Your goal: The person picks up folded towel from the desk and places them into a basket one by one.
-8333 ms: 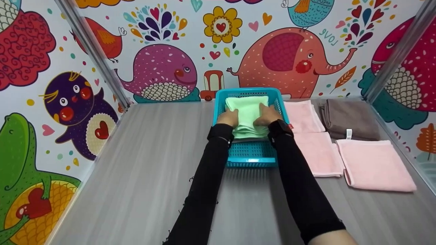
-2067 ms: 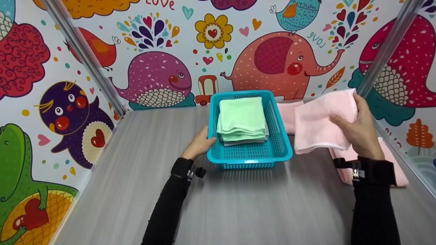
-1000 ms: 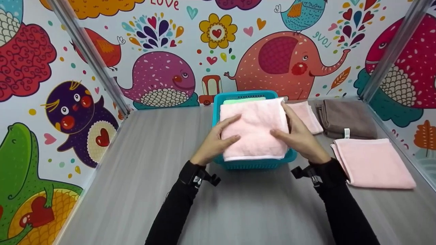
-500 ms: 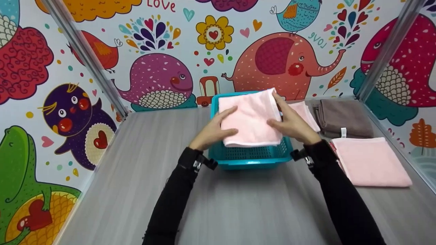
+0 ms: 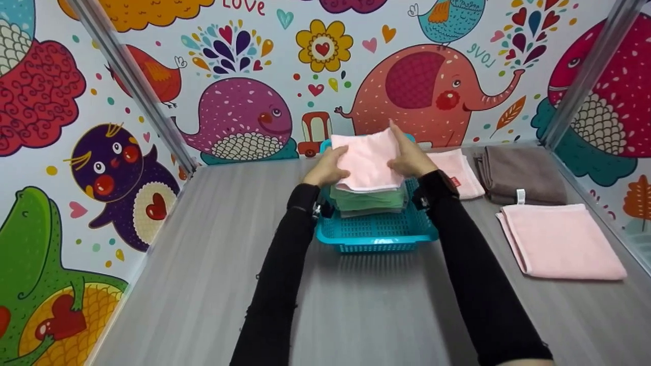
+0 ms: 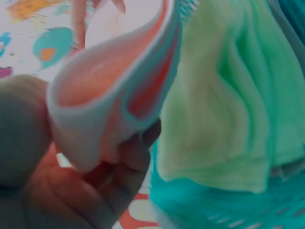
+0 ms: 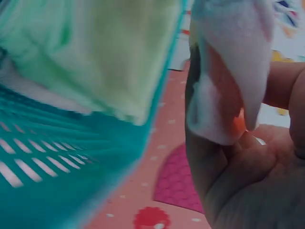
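A folded pink towel (image 5: 367, 161) hangs over the teal basket (image 5: 376, 240), held at its two sides by my hands. My left hand (image 5: 328, 168) pinches its left edge, thumb on top and fingers beneath, as the left wrist view shows. On the opposite side my right hand (image 5: 411, 156) grips the right edge the same way. Below the pink towel, a stack of folded green towels (image 5: 368, 199) lies in the basket, with a grey edge of cloth under it. Both wrist views show a gap between the pink towel and the green stack (image 6: 224, 105).
Right of the basket lie a folded pink towel (image 5: 460, 173) with a red tag, a brown towel (image 5: 526, 175) with a white label, and another pink towel (image 5: 564, 241) in front. A patterned wall (image 5: 244, 112) closes off the back of the grey table (image 5: 213, 264).
The pink towel came from the right side into both hands over the basket. In the last half second, both hands have moved it farther back, uncovering the front of the green stack.
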`<action>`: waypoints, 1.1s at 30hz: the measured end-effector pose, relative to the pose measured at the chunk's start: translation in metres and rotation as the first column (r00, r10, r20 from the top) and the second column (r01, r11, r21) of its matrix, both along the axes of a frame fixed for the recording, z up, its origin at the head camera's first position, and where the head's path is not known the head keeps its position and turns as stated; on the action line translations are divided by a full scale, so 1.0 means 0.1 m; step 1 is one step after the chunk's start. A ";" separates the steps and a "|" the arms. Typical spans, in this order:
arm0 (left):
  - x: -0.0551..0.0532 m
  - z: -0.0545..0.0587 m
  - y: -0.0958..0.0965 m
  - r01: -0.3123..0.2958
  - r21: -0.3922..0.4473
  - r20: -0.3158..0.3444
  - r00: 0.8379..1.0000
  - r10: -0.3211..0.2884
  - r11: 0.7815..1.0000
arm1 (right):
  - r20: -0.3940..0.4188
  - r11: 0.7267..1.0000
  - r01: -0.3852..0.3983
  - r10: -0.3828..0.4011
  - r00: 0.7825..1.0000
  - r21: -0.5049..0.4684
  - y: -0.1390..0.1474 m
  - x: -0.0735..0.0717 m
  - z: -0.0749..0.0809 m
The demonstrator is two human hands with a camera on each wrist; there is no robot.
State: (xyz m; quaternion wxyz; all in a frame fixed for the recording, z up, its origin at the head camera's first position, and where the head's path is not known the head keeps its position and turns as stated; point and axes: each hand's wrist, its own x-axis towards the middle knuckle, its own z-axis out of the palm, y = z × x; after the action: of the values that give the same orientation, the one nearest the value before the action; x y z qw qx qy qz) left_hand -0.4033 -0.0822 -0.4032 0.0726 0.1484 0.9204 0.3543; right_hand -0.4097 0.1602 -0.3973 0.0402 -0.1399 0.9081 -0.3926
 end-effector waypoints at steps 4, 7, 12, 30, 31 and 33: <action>-0.08 -0.12 0.08 -0.003 -0.089 0.006 1.000 0.004 0.996 | 0.010 0.998 0.008 -0.009 1.000 0.067 0.00 -0.11 -0.21; -0.07 -0.22 0.14 -0.017 -0.163 0.007 1.000 0.019 0.986 | 0.012 0.990 0.006 -0.008 1.000 0.138 0.01 -0.13 -0.34; -0.01 -0.31 0.25 -0.068 -0.299 0.009 0.997 0.075 0.952 | -0.001 0.955 -0.029 0.031 1.000 0.295 -0.01 -0.12 -0.44; 0.05 -0.41 0.43 -0.146 -0.543 0.034 0.980 0.195 0.827 | 0.005 0.837 0.014 -0.021 1.000 0.547 -0.25 0.03 -0.43; 0.05 -0.41 0.43 -0.148 -0.552 0.032 0.980 0.198 0.821 | 0.004 0.833 0.015 -0.020 1.000 0.553 -0.27 0.04 -0.43; 0.04 -0.41 0.43 -0.148 -0.570 0.025 0.980 0.197 0.808 | 0.002 0.826 0.016 -0.021 1.000 0.563 -0.29 0.06 -0.42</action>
State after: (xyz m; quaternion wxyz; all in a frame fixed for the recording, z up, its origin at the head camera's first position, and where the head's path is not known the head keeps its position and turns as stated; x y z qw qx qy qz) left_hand -0.3990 -0.0387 -0.4438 0.1187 0.0211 0.9897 0.0769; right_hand -0.4040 0.1313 -0.4391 0.0793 -0.1115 0.9846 -0.1087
